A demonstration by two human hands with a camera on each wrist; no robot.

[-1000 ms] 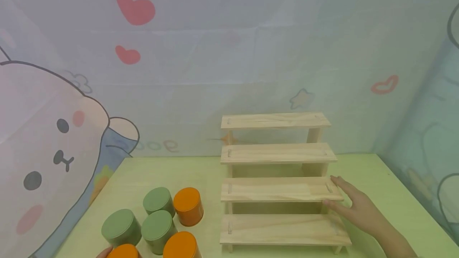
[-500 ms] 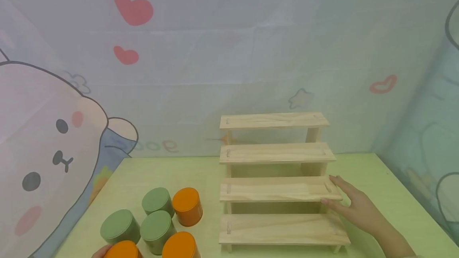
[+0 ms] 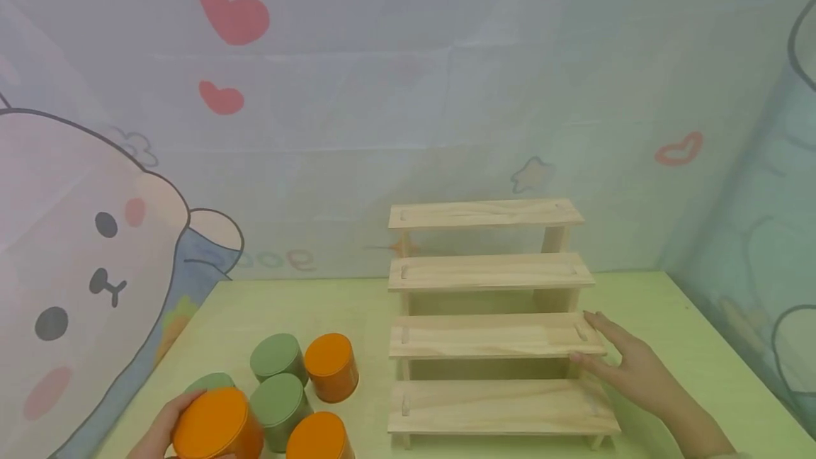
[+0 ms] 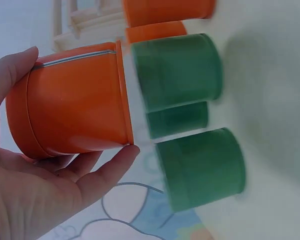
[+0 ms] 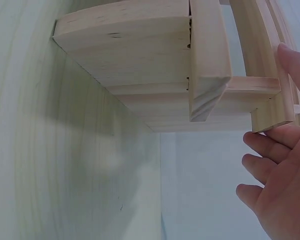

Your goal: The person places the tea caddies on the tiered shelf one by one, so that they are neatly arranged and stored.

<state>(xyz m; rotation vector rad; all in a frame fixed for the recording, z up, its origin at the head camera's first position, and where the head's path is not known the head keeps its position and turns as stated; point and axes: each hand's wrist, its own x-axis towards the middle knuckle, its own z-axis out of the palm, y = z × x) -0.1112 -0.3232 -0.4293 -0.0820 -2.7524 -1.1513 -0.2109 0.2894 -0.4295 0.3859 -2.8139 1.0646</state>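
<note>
At the lower left of the head view, my left hand (image 3: pixel 159 431) grips an orange cylindrical tin (image 3: pixel 219 420) round its side. The left wrist view has this tin (image 4: pixel 75 100) up close, thumb on one side and fingers on the other, held apart from several green tins (image 4: pixel 177 72). A pale wooden four-step display rack (image 3: pixel 491 335) stands on the table at centre right. My right hand (image 3: pixel 627 367) holds the right end of its second-lowest step, thumb at the front edge, fingers at the back. The right wrist view has that hand (image 5: pixel 290 175) beside the step's end.
Left of the rack stand green tins (image 3: pixel 277 402) and two more orange tins, one farther back (image 3: pixel 331 367) and one in front (image 3: pixel 319 438). Behind the light yellow-green table (image 3: pixel 306 299) hangs a printed cloth (image 3: pixel 357 112) with a cartoon animal and hearts.
My left hand has come farther into view, lifting the orange tin up so that it now overlaps a green tin behind. My right hand stays on the rack.
</note>
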